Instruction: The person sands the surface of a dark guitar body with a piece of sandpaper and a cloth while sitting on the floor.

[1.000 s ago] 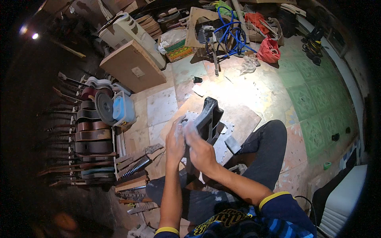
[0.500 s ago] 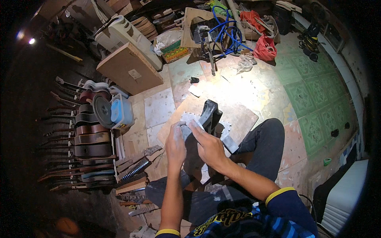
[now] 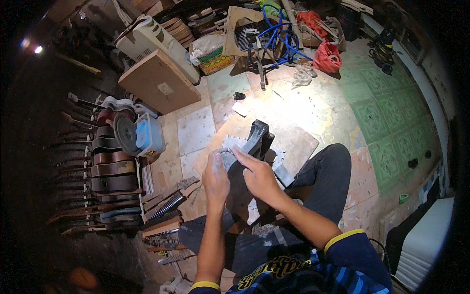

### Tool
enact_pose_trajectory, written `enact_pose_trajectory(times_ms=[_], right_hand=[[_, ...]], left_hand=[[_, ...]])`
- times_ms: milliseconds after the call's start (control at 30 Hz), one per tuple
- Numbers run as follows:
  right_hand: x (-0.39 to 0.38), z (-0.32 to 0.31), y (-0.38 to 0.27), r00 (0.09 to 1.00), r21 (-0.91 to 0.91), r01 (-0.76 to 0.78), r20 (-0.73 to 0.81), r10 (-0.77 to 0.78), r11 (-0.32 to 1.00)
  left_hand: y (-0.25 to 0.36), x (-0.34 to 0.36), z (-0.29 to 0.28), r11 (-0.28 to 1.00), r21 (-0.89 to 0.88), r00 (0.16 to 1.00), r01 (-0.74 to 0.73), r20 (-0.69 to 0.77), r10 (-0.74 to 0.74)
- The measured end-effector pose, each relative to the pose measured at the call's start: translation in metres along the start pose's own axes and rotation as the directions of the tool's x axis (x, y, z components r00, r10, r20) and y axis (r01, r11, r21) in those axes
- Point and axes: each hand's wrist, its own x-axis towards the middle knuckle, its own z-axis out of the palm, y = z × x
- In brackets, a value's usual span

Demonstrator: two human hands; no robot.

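A dark, curved wooden-looking piece (image 3: 257, 136), dusted grey along its edge, stands between my knees; its exact kind is not clear. My left hand (image 3: 216, 179) is closed round its near left side, with chalky dust on the fingers. My right hand (image 3: 258, 177) lies over the same piece from the right, fingers bent and pressed to its grey surface, their tips close to the left hand's. Whether a thin sheet or block sits under these fingers is hidden. Beside my right knee lies a light grey block (image 3: 283, 175).
White interlocking mat pieces (image 3: 278, 158) and a brown board (image 3: 299, 146) lie underneath. Several guitar-shaped bodies (image 3: 113, 184) are racked at left beside a blue tub (image 3: 149, 134). Tools, including a spring-like rod (image 3: 167, 206), lie by my left knee. A blue hose (image 3: 290, 46) is coiled at the back.
The fingers of my right hand have shifted slightly left along the dark piece, and a pale flat edge by them shows less. My left hand stays nearly in place.
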Motion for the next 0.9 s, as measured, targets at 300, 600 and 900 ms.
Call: enact_pose_trajectory(times_ms=[300,600,900], right_hand=[[-0.012,0.006,-0.013,0.963,0.455,-0.257,0.048,0.265,0.853],[-0.024,-0.017,-0.03,0.872,0.55,-0.482,0.228,0.433,0.681],[-0.046,-0.007,-0.022,0.979,0.514,-0.191,0.157,0.128,0.836]], left_hand=[[0.009,-0.002,0.001,0.998,0.052,1.0,0.028,0.008,-0.029],[0.013,-0.002,0.0,0.995,0.099,0.999,0.015,0.044,-0.019],[0.001,0.0,0.0,0.999,0.044,1.0,-0.024,0.012,0.023]])
